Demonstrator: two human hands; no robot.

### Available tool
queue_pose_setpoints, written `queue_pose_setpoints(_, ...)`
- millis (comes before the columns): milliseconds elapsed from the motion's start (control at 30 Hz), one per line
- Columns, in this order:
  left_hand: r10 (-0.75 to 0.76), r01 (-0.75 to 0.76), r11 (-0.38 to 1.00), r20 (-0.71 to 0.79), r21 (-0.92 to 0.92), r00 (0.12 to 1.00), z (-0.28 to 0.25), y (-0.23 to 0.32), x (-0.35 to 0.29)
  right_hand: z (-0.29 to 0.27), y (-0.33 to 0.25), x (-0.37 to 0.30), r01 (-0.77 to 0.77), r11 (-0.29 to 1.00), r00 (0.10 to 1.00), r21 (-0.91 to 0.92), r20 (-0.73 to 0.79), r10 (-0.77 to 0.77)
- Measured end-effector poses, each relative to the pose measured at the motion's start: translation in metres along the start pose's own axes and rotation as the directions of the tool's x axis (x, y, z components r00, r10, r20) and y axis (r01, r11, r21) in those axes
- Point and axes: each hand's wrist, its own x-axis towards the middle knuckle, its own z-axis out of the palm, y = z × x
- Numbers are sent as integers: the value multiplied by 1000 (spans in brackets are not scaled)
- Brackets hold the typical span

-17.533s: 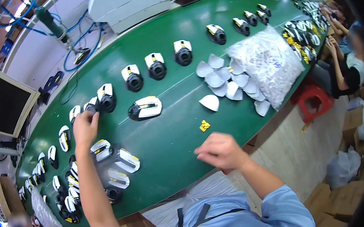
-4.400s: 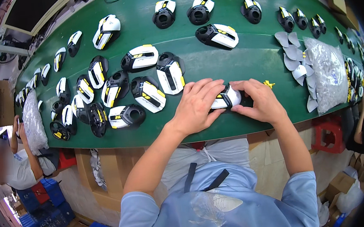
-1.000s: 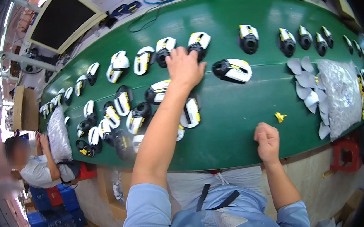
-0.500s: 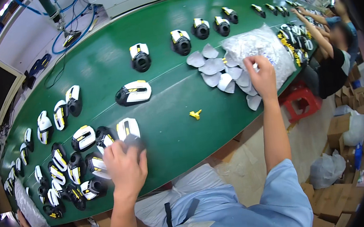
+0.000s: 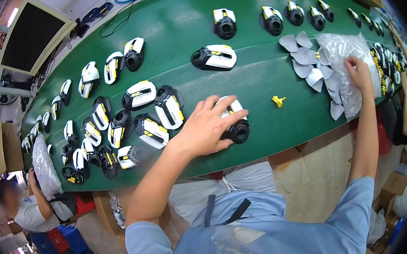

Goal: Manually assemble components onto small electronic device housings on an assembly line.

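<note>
The shell is held against the bench near its front edge, beneath the left grip: fingers are laid across its white part and the thumb is set by the black end. Should pressure be put on one side only, the curved shell could be rocked or twisted out, and with the edge so near it could be dropped.

The right grip is seen over the bag, thumb and forefinger curled close; whether anything is pinched, or the bag touched, cannot be told. If the film were snagged, the grey caps beside it, loosely overlapped, could be scattered or scuffed.

The yellow clips, small and loose between the two arms, could be swept away by a low sleeve or wrist. At the left, the cluster is tightly packed, so white faces could be scratched if one were nudged.
</note>
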Motion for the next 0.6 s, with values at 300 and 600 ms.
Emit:
queue_pose_setpoints(300, -229, 250, 966, -223, 66, 947, 23, 1, -30, -18, -63, -28, -149, 988, 918, 41, -366, 154)
queue_pose_setpoints(600, -193, 234, 970, -366, 70, 910, 25, 12, -43, 6, -136, -49, 269, 930, 522, 251, -849, 79)
